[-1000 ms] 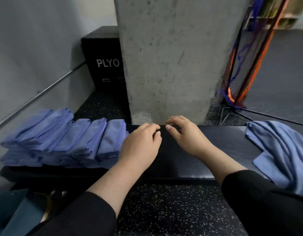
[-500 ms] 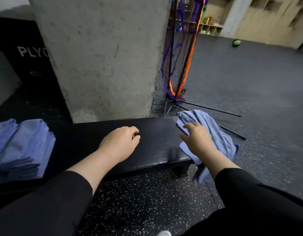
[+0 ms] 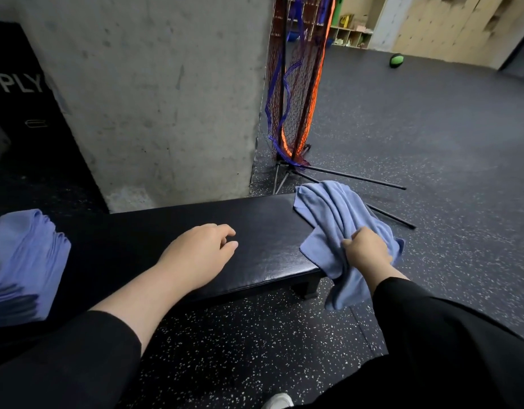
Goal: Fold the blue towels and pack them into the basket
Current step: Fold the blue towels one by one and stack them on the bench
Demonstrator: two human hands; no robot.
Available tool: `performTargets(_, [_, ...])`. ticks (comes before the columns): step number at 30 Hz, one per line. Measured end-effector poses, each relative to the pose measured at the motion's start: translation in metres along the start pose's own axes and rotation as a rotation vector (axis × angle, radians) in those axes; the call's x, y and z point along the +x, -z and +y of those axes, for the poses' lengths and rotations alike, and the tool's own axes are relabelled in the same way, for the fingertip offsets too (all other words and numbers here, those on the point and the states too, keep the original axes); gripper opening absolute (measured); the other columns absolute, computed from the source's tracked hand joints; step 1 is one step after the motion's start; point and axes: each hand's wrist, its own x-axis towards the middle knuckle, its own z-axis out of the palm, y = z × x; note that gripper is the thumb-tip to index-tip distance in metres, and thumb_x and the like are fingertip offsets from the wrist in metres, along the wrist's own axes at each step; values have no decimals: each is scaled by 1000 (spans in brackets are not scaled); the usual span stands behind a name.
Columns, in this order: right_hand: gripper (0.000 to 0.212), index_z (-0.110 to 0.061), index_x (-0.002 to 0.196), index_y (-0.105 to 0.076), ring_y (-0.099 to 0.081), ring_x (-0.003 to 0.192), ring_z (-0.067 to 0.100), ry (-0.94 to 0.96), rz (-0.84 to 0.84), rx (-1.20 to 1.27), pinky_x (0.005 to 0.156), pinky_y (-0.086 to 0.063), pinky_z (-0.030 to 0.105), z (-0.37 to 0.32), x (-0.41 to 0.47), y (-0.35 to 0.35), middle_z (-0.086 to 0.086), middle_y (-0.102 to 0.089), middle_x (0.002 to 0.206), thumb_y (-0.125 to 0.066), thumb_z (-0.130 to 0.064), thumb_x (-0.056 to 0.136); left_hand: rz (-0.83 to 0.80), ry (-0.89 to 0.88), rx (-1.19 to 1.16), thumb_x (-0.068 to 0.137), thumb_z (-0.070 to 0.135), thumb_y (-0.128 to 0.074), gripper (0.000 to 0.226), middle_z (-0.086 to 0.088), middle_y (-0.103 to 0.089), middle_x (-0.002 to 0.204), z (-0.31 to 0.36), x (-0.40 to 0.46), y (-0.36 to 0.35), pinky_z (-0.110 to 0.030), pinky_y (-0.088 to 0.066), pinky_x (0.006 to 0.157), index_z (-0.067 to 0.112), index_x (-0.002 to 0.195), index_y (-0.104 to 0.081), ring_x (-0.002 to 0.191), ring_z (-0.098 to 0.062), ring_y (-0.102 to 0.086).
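Folded towels point(image 3: 22, 261) sit stacked on the bench point(image 3: 172, 231), right hand point(image 3: 365, 250) grips one loose towel point(image 3: 331, 211) left to fold, left hand point(image 3: 201, 252) rests relaxed and empty, no basket visible.

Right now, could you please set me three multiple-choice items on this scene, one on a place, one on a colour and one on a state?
1. Where does the loose blue towel lie?
A. on the right end of the black bench, partly hanging off
B. on the plyo box
C. on the floor by the ball

2. What colour is the ball on the far floor?
A. red
B. green
C. white

3. What is the right hand doing?
A. resting flat on the bench
B. hanging idle
C. gripping the loose towel

Answers:
1. A, as the towel drapes over the bench's right end.
2. B, as the ball shows bright green.
3. C, as its fingers curl round bunched cloth, while the left hand holds nothing.
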Motion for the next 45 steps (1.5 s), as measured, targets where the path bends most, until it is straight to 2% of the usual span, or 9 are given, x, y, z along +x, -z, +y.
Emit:
performTargets(5, [25, -14, 97, -63, -59, 110, 36, 17, 57, 21, 95, -47, 47, -16, -4, 4, 12, -66, 107, -53, -36, 89, 1, -7, 21, 104, 44, -43, 35, 16, -60, 113, -2, -1, 1, -35, -52, 87, 32, 133, -58, 98, -10, -57])
performTargets(14, [13, -11, 96, -49, -46, 77, 17, 352, 308, 714, 69, -31, 28, -72, -36, 40, -2, -52, 80, -52, -23, 101, 18, -7, 2, 104, 45, -43, 36, 16, -59, 117, -6, -4, 7, -34, -51, 88, 32, 135, -57, 100, -10, -57])
performTargets(22, [19, -22, 83, -50, -49, 75, 2, 513, -47, 937, 71, -40, 14, -151, -101, 13, -9, -53, 78, -55, -18, 101, -66, 27, -274, 97, 54, -54, 52, 21, -55, 133, -21, -10, 9, -26, -44, 100, 40, 146, -46, 116, 0, -55])
performTargets(26, [19, -24, 82, -52, -50, 74, 12, 474, -228, 1101, 75, -43, 32, -195, -131, 2, -3, -53, 75, -57, -30, 99, -109, 44, -479, 93, 50, -64, 58, 19, -55, 138, -29, -10, 6, -26, -42, 107, 32, 146, -47, 125, -2, -55])
performTargets(29, [20, -25, 81, -53, -46, 74, 19, 425, -375, 1177, 68, -40, 34, -217, -146, -5, 4, -50, 76, -58, -36, 97, -75, 117, -484, 94, 49, -62, 27, 10, -75, 105, -40, -11, 12, -39, -54, 92, 28, 110, -69, 100, -7, -68])
performTargets(33, [16, -17, 89, -53, -48, 75, 22, 396, -429, 1256, 68, -45, 40, -236, -149, -10, 8, -50, 80, -56, -27, 101, 122, 258, -615, 100, 30, -55, 29, -12, -66, 79, -54, -16, 29, -36, -45, 65, 4, 90, -63, 71, -20, -57])
performTargets(36, [15, -16, 93, -58, -62, 84, 21, 370, -516, 1184, 75, -59, 45, -242, -145, -15, 8, -61, 88, -56, -29, 102, 290, 342, -769, 101, 24, -53, 28, -1, -53, 69, -61, -19, 45, -29, -36, 60, 2, 84, -55, 66, -12, -44])
performTargets(40, [23, -19, 107, -64, -66, 91, 16, 620, -497, 649, 74, -55, 32, -241, -153, -32, 3, -71, 103, -64, -40, 96, 402, 403, -951, 99, 20, -56, 17, -1, -72, 81, -69, -20, 60, -25, -48, 68, 14, 89, -68, 73, -9, -59])
performTargets(45, [22, -30, 92, -56, -59, 73, -10, 944, -759, 352, 69, -43, 11, -233, -184, -28, -27, -65, 76, -75, -40, 87, 444, 574, -1204, 100, 17, -52, 20, -6, -74, 99, -75, -16, 69, -34, -54, 84, 14, 103, -71, 92, -19, -69])
